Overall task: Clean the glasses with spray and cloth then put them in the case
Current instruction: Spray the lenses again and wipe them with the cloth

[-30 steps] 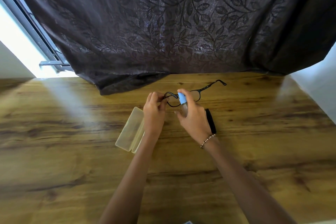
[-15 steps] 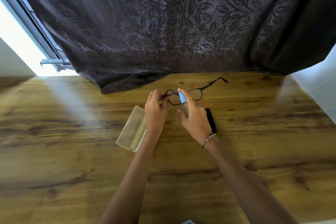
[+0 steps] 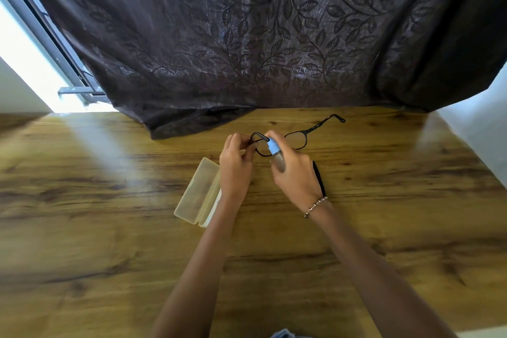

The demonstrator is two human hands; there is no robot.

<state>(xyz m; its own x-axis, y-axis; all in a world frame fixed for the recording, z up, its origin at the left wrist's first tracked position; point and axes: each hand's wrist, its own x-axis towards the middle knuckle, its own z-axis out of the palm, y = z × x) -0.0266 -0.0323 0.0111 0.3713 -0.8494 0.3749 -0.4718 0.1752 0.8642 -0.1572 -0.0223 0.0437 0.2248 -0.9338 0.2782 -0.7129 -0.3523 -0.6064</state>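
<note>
Little has moved since the earlier frames: both hands hold nearly the same pose over the table (image 3: 109, 228), and the glasses (image 3: 297, 140) have tipped only slightly, with the far arm of the frame now reaching a touch further to the right.

The left hand (image 3: 236, 167) is closed around the left end of the glasses, thumb and fingertips pinching the frame near its hinge. The dark frame is lifted just above the wood, lenses facing the person, and one arm stretches back and to the right towards the curtain (image 3: 260, 35).

The right hand (image 3: 296, 175) is wrapped around a small spray bottle (image 3: 275, 152), fingers curled about its clear body, with the forefinger lying over the blue top. The bottle's head sits just in front of the left lens, close to it; whether it touches the glass cannot be told.

The case (image 3: 197, 192), pale and see-through, lies open on the table just to the left of the left wrist, its far half partly hidden behind that hand. A black cloth (image 3: 319, 178) lies on the wood just beyond the right hand, mostly covered by it so only a narrow dark strip shows. A beaded bracelet (image 3: 315, 206) circles the right wrist.

Daylight enters at the left beside a window frame (image 3: 55, 44) and falls in a pale band across the wood.
</note>
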